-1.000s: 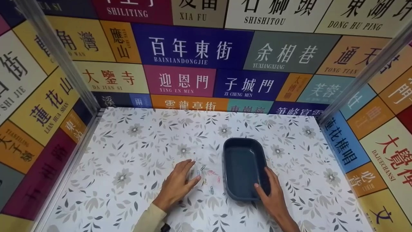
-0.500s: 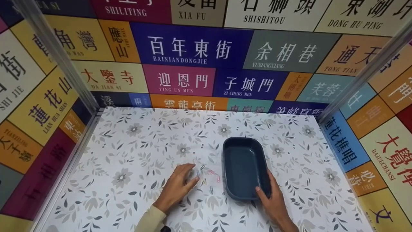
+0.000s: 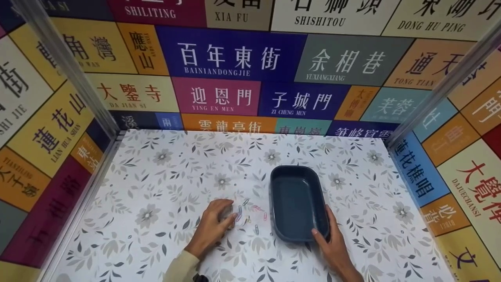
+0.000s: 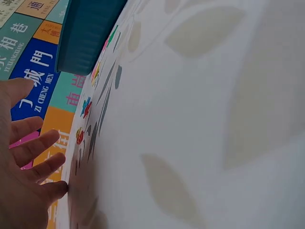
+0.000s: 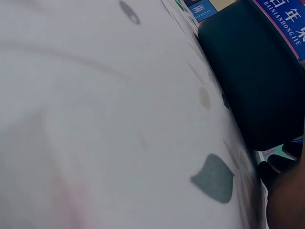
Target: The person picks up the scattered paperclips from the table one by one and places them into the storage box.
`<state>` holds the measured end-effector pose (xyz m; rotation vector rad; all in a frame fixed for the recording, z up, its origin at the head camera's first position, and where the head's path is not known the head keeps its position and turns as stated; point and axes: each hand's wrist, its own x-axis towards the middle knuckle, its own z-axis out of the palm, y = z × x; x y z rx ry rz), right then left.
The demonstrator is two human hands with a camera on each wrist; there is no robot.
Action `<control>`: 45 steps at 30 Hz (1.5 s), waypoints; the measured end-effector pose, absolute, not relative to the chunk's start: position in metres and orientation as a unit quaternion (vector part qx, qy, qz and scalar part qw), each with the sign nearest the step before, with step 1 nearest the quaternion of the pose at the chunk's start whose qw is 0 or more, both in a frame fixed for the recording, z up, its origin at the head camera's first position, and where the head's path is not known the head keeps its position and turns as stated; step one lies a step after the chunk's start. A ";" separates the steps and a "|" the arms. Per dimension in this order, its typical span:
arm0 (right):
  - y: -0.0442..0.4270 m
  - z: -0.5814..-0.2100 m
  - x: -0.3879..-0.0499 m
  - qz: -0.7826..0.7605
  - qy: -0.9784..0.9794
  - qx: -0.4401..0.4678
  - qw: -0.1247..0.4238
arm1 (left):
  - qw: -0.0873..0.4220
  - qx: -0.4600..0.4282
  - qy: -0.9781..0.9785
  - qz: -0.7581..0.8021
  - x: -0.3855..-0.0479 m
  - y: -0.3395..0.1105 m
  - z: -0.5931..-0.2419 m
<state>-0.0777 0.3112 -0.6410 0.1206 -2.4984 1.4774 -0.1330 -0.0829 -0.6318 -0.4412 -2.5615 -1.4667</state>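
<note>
Several coloured paper clips [image 3: 256,229] lie loose on the table, left of a dark blue rectangular container [image 3: 297,203]. My left hand [image 3: 211,225] is just left of them, its fingers loosely curved and its thumb near the closest clips. In the left wrist view, the fingers of the left hand [image 4: 35,152] are spread apart with nothing visible between them. At the container's near right corner, my right hand [image 3: 332,246] grips the rim, thumb on the inside and fingers along the outer wall. The container [image 5: 257,71] hides part of those fingers in the right wrist view.
A white cloth with grey flowers and leaves covers the table [image 3: 156,188]. Panels with printed place names [image 3: 231,55] enclose it at the back and both sides. Clear strips [image 3: 98,105] run along the corners.
My left hand has drawn in slightly, its thumb coming closer to the fingers, and the nearest paper clips have shifted a little beside it. The right hand keeps its grip on the container.
</note>
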 end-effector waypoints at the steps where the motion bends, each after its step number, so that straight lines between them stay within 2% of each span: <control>1: 0.311 -0.641 -0.078 0.503 -0.855 0.043 0.118 | 0.080 -0.146 -0.854 -0.492 -0.133 -0.084 -0.633; 7: 0.312 -0.644 -0.079 0.522 -0.844 0.052 0.115 | 0.075 -0.133 -0.853 -0.499 -0.132 -0.089 -0.639; 16: 0.313 -0.645 -0.081 0.529 -0.837 0.056 0.128 | 0.140 -0.155 -0.840 -0.500 -0.127 -0.094 -0.652; 25: 0.313 -0.644 -0.079 0.530 -0.839 0.036 0.118 | 0.164 -0.152 -0.845 -0.485 -0.122 -0.096 -0.655; 38: 0.313 -0.646 -0.079 0.545 -0.831 0.042 0.105 | 0.132 -0.132 -0.878 -0.441 -0.112 -0.097 -0.653; 45: 0.314 -0.646 -0.078 0.547 -0.828 0.047 0.113 | 0.144 -0.129 -0.886 -0.421 -0.111 -0.095 -0.653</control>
